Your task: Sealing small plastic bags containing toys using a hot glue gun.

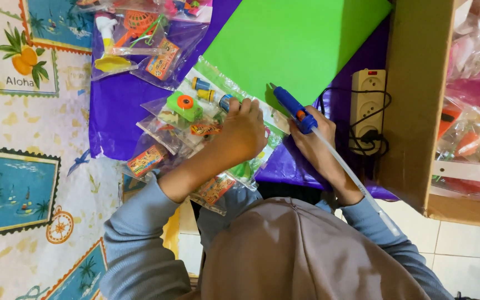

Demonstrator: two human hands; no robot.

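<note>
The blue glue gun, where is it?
The blue glue gun is in the right hand, its tip at the green box, left of the power strip.

Left hand (243, 133) pressed palm-down, fingers curled forward; right hand (315, 141) closed in a grip, both forearms extended ahead.

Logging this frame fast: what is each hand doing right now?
Left hand: closed, pressing down on a clear toy packet.
Right hand: closed around a blue glue gun.
</note>
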